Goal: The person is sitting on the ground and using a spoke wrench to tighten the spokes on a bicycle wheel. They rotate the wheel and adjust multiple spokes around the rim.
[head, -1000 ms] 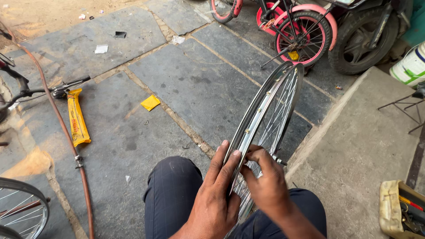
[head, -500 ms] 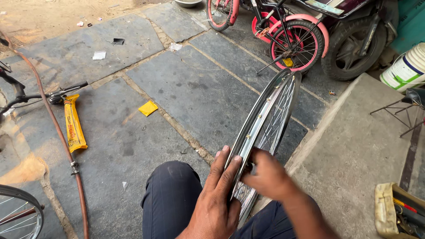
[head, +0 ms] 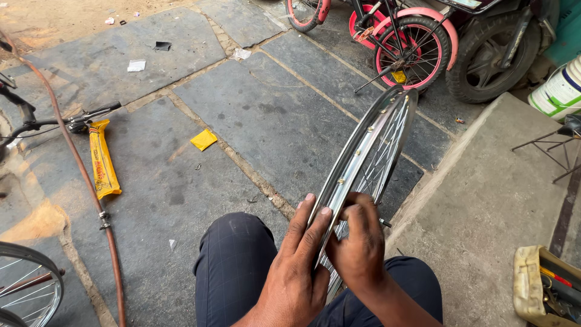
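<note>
Landmark: bare wheel rim (head: 369, 157), standing upright between the person's knees, edge-on to the camera, far end toward the pink child's bike.

Well left of the rim: part of another spoked wheel (head: 24, 284) at the frame corner, a reddish hose (head: 78, 181) running along the paving, a yellow wrapper (head: 101, 160) by a bike handlebar (head: 66, 124). Nearer the rim, still left: a small yellow scrap (head: 204, 139) on the stone slabs.

At the rim's near end: left hand (head: 296, 272) flat against the rim's left wall, fingers extended, steadying it. Right hand (head: 357, 242) curled tight on the right side, fingertips pinched at the rim bed or a spoke end. Can't tell if it holds a tool.

Step, my read: working one spoke nipple by hand, rim braced. Next move likely needs the rim rotated to bring up the adjacent nipple, left hand keeping it vertical.

Rim: shiny metal, no tyre, brass-coloured nipples along the bed, thin spokes intact.

Right of the rim: pink bike (head: 417, 48), motorbike tyre (head: 490, 54), concrete step (head: 484, 206), tool bag (head: 544, 284).
</note>
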